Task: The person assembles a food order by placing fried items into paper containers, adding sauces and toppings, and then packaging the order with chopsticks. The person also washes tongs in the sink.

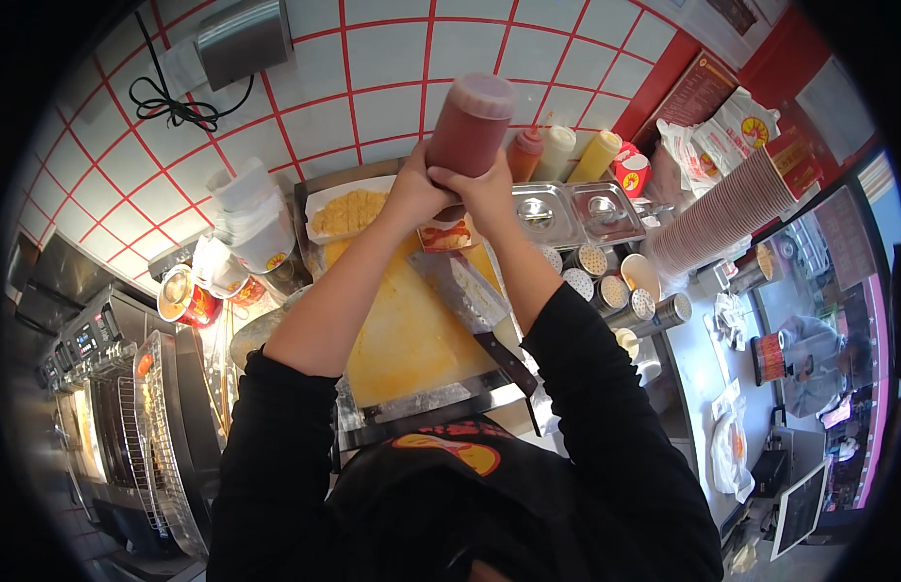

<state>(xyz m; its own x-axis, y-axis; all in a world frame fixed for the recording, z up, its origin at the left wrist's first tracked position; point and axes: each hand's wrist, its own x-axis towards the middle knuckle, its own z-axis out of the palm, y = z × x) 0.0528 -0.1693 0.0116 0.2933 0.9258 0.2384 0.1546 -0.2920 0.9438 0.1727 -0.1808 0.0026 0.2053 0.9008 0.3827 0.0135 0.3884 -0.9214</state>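
Note:
A large squeeze bottle (470, 124) of reddish-brown sauce is tipped upside down, its clear base upward. My left hand (417, 192) and my right hand (484, 197) are both wrapped around its lower part. Just below them sits a small paper tray (423, 239) of food with red sauce on top; my hands hide part of it and the bottle's nozzle. To its left, a breaded fried cutlet (351, 213) lies in a white paper tray. A cleaver (475, 306) with a dark handle rests on the yellow cutting board (402, 335), near my right forearm.
Upright sauce bottles (559, 150) and lidded steel pans (572, 213) stand right of the board, with several shakers (591, 260) in front. Stacked paper cups (717, 218) lean farther right. On the left are paper buckets (188, 296) and a wire fryer rack (149, 436).

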